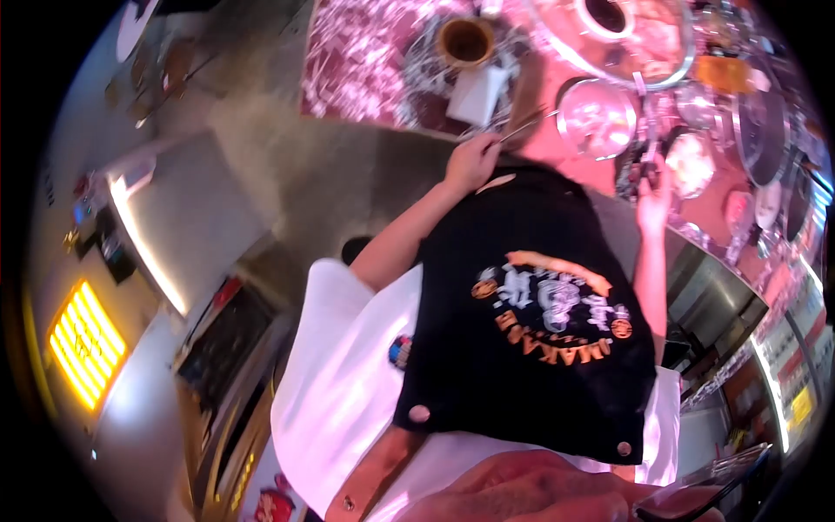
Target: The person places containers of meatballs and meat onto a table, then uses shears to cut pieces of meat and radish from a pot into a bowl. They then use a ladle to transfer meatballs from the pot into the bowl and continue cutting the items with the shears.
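My left hand (472, 163) is at the near edge of the counter, its fingers closed on a thin stick-like tool (526, 126). The tool's far end points toward a round clear bowl (597, 119). Beside the bowl on the right, my right hand (654, 193) reaches over the counter with its fingers curled near a small dark object (628, 174). Whether it grips anything is too blurred to tell. Close to my left hand lie a folded white cloth or paper (477, 96) and a brown round pot (465, 42).
A large clear round dish (678, 74) stands at the back. An orange item (724, 74), a bright white bowl (691, 163) and several containers crowd the right side under pink light. My black apron (531, 261) is against the counter. A lit yellow panel (87, 345) is at far left.
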